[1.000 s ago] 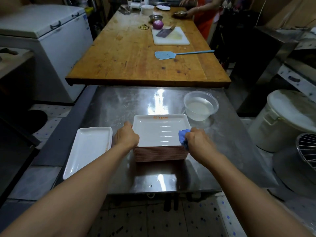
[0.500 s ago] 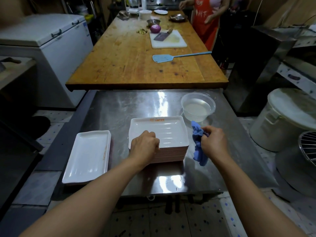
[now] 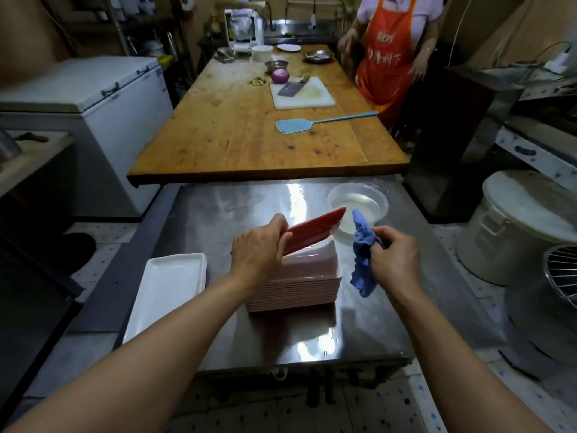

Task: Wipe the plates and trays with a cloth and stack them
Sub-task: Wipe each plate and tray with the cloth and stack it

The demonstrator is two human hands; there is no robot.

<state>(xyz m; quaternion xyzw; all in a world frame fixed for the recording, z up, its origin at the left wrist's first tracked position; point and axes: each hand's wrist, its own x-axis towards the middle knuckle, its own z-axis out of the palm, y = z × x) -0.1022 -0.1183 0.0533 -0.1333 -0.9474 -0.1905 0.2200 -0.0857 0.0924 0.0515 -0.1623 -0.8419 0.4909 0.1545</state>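
A stack of several rectangular trays with pink-red undersides stands in the middle of the steel table. My left hand grips the top tray by its near-left edge and holds it tilted up, red underside toward me. My right hand holds a crumpled blue cloth just right of the stack, apart from the tray. A separate low stack of white trays lies face up on the left of the table.
A clear plastic bowl of water sits behind the stack at the right. Beyond is a wooden table with a cutting board, cleaver, onion and blue spatula. A person in an orange apron stands at its far right. A white lidded bucket is right.
My left hand has lifted the top tray off the stack and tipped it up on edge. My right hand with the cloth has stayed beside the stack.
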